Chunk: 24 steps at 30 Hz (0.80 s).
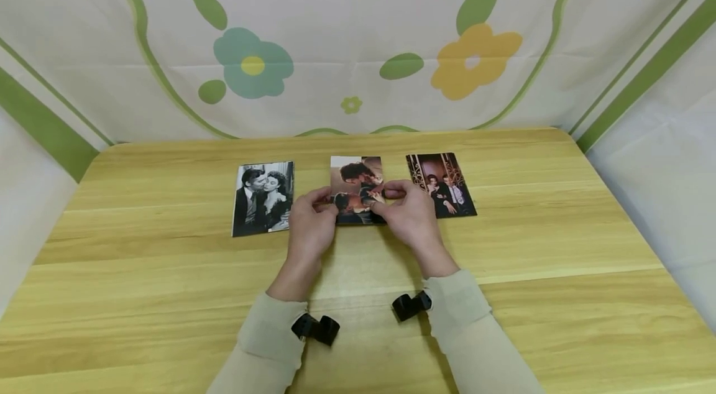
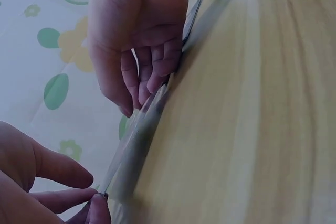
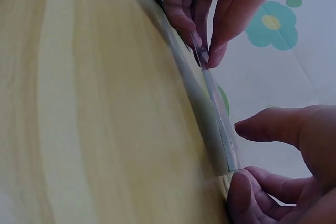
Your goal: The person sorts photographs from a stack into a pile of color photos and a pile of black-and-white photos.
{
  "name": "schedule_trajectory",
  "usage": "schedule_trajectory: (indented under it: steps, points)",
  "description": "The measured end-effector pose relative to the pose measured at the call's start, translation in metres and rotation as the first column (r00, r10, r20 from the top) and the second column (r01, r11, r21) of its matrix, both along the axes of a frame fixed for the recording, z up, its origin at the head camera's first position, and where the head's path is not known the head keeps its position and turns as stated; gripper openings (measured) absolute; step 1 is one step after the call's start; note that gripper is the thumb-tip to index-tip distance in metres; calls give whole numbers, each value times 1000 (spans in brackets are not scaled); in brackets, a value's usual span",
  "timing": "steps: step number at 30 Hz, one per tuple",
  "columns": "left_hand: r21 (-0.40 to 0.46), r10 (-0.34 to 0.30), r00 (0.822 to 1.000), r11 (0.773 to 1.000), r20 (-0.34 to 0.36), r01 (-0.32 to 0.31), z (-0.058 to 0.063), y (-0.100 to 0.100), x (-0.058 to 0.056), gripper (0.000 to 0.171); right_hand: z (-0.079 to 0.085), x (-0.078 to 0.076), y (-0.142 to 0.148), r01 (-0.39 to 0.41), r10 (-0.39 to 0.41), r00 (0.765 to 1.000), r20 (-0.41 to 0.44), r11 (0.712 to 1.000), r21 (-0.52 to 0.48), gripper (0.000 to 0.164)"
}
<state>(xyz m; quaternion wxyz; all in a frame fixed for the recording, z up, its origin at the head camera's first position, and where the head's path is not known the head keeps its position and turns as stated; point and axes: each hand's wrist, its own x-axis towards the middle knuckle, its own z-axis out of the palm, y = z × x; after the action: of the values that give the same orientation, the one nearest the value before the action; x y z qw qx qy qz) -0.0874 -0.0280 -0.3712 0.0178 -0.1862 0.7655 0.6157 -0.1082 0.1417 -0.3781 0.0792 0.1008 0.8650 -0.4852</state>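
A colour photo (image 1: 355,186) of a couple, its lower edge towards me, is held at both sides in the middle of the wooden table. My left hand (image 1: 313,220) grips its left edge with curled fingers. At its right edge my right hand (image 1: 411,210) holds it, the thumb lying over the lower right part. In the right wrist view the photo's thin edge (image 3: 218,114) stands slightly above the tabletop, with a shadow below. How many sheets are held together cannot be told.
A black-and-white photo pile (image 1: 263,198) lies left of the left hand. Another colour photo pile (image 1: 443,186) lies beside the right hand, partly behind its fingers. A flowered cloth (image 1: 352,40) hangs along the back edge of the table (image 1: 358,325). Both sleeved wrists wear small black cameras.
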Motion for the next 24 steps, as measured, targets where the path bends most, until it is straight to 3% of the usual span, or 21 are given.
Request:
schedule_trajectory:
  steps: [5,11,16,24]
  points:
    - [-15,16,1000,1000,-17,-16,8,-3,-2,46,6,1,3,11,-13,999,-34,998,-58,54]
    - [55,31,999,998,-10,-30,19,-9,-1,48,16,3,2,10,-24,990,-136,994,-107,49]
    - [78,38,999,996,-4,-37,20,-12,1,47,22,5,0,1,-21,986,-168,993,-114,49]
    - [24,52,995,998,-81,-50,21,1,0,47,24,4,10,-7,-7,979,-204,998,-65,47]
